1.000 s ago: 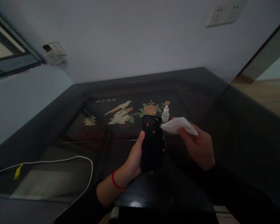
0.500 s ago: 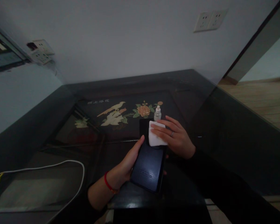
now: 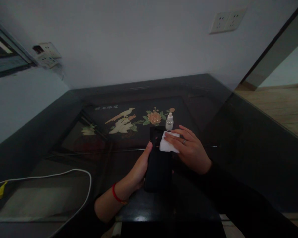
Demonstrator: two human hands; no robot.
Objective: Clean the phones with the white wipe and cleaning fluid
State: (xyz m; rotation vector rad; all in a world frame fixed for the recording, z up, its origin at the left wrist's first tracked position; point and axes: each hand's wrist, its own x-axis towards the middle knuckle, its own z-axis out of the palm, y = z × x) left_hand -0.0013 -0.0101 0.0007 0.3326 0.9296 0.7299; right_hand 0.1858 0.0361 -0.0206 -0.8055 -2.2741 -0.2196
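Observation:
My left hand (image 3: 140,167) grips a flat black phone (image 3: 159,173) along its left edge, thumb on the near face and fingertips just showing past the right edge. The phone is tilted and its face looks dark now. A folded white tissue (image 3: 169,142) lies against its upper right part. My right hand (image 3: 192,148), with a ring on one finger, presses the tissue under its fingers; the thumb is hidden. Just beyond the tissue stands a small clear bottle (image 3: 169,123) with a white cap, upright on the table.
The glossy black table (image 3: 203,105) has an inlaid picture of birds and a flower (image 3: 154,118). A white cable (image 3: 64,172) with a yellow tag (image 3: 1,190) curves across the left front. Wall sockets (image 3: 227,21) sit behind, and a wooden floor (image 3: 283,102) shows at the right.
The phone has tilted and turned more upright, so its textured, shiny surface has gone dark. My right hand and the tissue have shifted slightly right over its upper part.

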